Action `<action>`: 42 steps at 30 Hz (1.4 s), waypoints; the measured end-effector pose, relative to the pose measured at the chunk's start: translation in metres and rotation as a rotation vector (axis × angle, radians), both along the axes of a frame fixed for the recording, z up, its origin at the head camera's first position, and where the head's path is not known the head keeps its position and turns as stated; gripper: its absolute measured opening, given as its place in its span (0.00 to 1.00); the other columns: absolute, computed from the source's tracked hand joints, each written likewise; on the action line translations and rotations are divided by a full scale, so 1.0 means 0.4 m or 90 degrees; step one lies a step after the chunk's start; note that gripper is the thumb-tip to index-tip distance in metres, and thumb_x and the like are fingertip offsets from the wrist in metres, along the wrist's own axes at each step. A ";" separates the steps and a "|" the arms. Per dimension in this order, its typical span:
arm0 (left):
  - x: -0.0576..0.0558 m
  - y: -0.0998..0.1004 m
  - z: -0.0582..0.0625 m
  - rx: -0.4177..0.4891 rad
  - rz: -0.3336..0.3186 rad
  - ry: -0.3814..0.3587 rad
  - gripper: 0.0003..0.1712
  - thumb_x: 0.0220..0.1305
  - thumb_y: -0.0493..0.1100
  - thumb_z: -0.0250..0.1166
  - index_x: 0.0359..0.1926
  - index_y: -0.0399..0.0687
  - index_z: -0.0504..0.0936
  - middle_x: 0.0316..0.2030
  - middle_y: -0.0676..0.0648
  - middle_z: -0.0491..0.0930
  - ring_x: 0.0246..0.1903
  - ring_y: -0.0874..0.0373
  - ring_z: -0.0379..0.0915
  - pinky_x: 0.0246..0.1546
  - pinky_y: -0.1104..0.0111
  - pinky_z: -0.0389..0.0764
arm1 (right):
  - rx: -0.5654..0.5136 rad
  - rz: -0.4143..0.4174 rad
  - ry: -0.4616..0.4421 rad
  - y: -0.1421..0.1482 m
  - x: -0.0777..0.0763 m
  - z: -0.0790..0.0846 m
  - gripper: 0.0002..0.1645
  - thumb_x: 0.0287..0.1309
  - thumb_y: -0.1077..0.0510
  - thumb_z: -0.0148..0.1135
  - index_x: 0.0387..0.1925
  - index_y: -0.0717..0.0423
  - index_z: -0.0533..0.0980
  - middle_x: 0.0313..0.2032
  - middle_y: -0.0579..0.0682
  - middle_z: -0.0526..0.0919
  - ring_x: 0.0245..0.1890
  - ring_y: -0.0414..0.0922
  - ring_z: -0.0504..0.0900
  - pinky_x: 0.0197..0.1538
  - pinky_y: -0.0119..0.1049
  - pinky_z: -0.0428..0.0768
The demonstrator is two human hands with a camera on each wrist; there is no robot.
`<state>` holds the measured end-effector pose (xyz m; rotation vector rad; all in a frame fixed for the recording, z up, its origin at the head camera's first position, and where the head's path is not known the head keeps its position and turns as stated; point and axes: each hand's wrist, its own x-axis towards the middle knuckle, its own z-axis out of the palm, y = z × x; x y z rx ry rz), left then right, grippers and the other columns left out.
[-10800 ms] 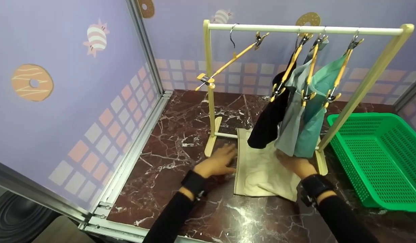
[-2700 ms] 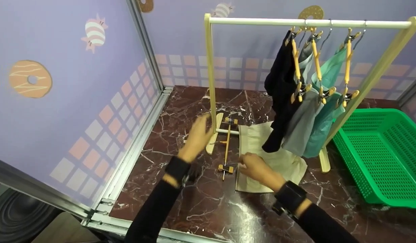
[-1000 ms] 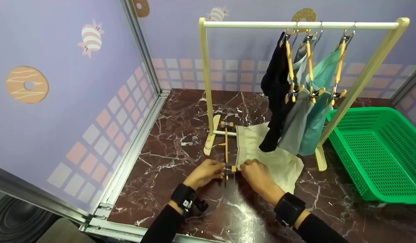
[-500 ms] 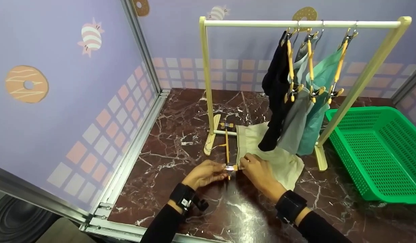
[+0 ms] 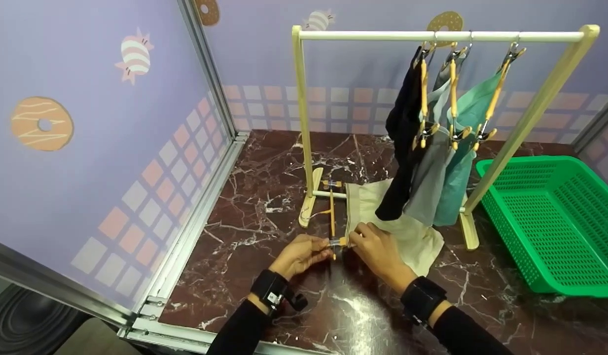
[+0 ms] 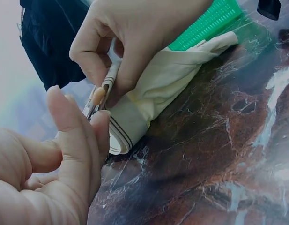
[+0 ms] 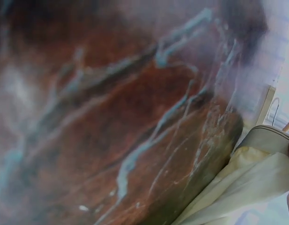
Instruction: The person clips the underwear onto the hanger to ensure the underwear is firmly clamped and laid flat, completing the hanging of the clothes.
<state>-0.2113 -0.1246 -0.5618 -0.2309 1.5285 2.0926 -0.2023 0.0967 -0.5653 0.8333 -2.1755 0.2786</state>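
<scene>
A wooden clip hanger (image 5: 332, 209) lies on the marble-patterned surface, its bar along the waistband side of a cream garment (image 5: 368, 207). At the hanger's near end, my left hand (image 5: 299, 254) pinches the clip (image 5: 339, 242) between thumb and fingertips. My right hand (image 5: 380, 251) pinches the near corner of the waistband, right beside that clip. In the left wrist view the dark-lined waistband (image 6: 123, 129) curls up from the surface, and the clip (image 6: 98, 96) is at its edge, partly hidden by fingers. The right wrist view shows the garment (image 7: 261, 180) lifted at its waistband.
A wooden rack (image 5: 307, 123) stands over the garment. From its white rail (image 5: 363, 35) hang black (image 5: 402, 133), grey (image 5: 427, 182) and teal (image 5: 454, 182) garments on clip hangers. A green basket (image 5: 535, 236) sits at right; a metal-framed wall (image 5: 170, 207) borders the left.
The bare hanger hung on the rail at first and later lay beside the garment. Both hands then came to its near clip. In the last second the clip has tilted and shifted slightly towards the waistband.
</scene>
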 end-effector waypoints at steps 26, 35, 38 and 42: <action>0.012 -0.008 -0.011 -0.007 0.004 0.033 0.09 0.72 0.30 0.58 0.44 0.22 0.77 0.33 0.41 0.80 0.27 0.60 0.80 0.35 0.75 0.84 | 0.014 0.040 0.070 -0.018 0.012 0.002 0.06 0.55 0.65 0.62 0.25 0.54 0.77 0.29 0.46 0.78 0.25 0.46 0.77 0.15 0.35 0.72; 0.008 -0.012 -0.004 -0.004 0.013 0.033 0.08 0.72 0.30 0.58 0.41 0.25 0.80 0.32 0.42 0.81 0.27 0.60 0.80 0.35 0.75 0.84 | 0.032 0.081 0.037 0.004 0.020 0.012 0.10 0.49 0.62 0.72 0.35 0.51 0.82 0.35 0.45 0.86 0.26 0.45 0.82 0.18 0.36 0.77; 0.011 -0.011 -0.001 -0.005 0.014 0.030 0.07 0.72 0.30 0.58 0.39 0.26 0.81 0.33 0.42 0.81 0.27 0.60 0.80 0.35 0.75 0.84 | 0.031 0.100 0.021 0.005 0.022 0.014 0.07 0.52 0.63 0.71 0.34 0.52 0.81 0.36 0.45 0.85 0.26 0.44 0.81 0.17 0.36 0.77; 0.012 -0.006 0.003 -0.005 0.005 0.040 0.07 0.72 0.30 0.59 0.39 0.26 0.81 0.33 0.43 0.81 0.27 0.60 0.81 0.37 0.74 0.85 | 0.032 0.124 0.004 -0.002 0.026 0.017 0.07 0.53 0.65 0.69 0.34 0.54 0.79 0.36 0.46 0.83 0.27 0.44 0.81 0.19 0.35 0.78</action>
